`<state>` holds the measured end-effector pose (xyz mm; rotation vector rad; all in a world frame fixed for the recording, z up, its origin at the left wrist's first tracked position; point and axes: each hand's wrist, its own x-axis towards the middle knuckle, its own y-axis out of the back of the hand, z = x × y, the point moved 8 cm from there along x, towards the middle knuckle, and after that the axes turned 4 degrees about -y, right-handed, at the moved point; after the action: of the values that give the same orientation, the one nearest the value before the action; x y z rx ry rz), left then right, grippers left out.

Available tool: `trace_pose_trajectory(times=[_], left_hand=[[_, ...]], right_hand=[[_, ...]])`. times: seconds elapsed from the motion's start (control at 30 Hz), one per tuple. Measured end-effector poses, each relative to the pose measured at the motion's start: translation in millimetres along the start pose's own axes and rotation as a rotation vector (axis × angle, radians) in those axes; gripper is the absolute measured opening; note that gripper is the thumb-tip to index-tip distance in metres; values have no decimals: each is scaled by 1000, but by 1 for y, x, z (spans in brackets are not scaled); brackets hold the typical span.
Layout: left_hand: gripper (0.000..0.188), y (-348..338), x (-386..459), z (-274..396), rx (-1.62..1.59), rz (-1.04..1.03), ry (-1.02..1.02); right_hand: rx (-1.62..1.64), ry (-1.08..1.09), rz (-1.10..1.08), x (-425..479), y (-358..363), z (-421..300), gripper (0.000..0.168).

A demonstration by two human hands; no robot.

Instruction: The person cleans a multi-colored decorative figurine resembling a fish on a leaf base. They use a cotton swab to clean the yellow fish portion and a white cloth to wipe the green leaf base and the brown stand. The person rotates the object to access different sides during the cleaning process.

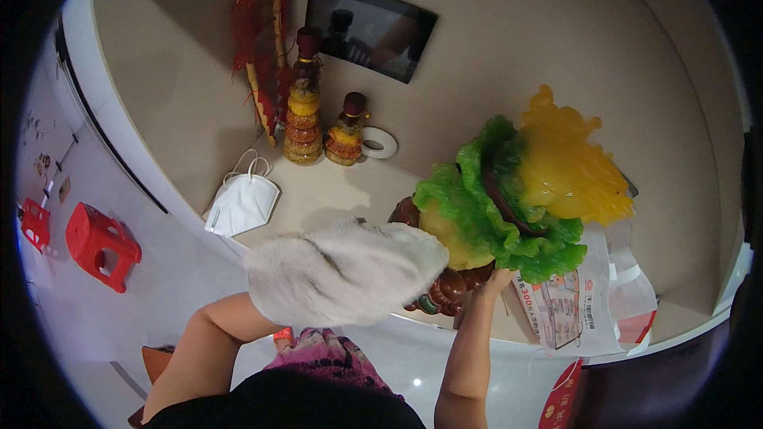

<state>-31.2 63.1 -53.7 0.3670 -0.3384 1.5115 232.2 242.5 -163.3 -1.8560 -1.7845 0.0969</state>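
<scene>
A large glossy cabbage-shaped ornament [459,217] with green leaves, a pale stem and a yellow top leans over the counter. My right hand [499,283] grips its lower right side, the fingers partly hidden behind the leaves. A white cloth [346,274] covers my left hand, hiding the fingers. The cloth's right end meets the pale stem in this view; whether it presses on it cannot be told. Below the stem is the ornament's brown base [448,292] of rounded shapes, partly hidden by the cloth.
On the counter [310,196] stand a tall layered bottle [304,125], a shorter one [344,140], a white ring [380,143], a white face mask [243,205] and red-wrapped sticks [256,83]. A dark-screened tablet [369,33] is behind. At right lies a printed bag [602,304]; a red stool [101,244] stands left.
</scene>
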Motion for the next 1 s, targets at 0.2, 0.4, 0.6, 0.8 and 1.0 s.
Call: trace_pose_trajectory(times=[0.2, 0.4, 0.6, 0.8, 1.0], left_hand=[[26, -16, -24, 0, 498, 56, -165], [27, -50, 18, 1, 929, -223, -352], [22, -64, 25, 42, 1038, -352, -356], [20, -85, 33, 36, 1017, -268, -191], [14, -131, 56, 40, 1282, -274, -94]], right_hand=[[50, -46, 40, -3, -2, 0, 41], [94, -71, 24, -1, 1, 16, 42], [55, -82, -87, 7, 10, 32, 45], [-143, 103, -90, 5, -16, -4, 38], [-234, 193, -139, 1, -25, -19, 36]])
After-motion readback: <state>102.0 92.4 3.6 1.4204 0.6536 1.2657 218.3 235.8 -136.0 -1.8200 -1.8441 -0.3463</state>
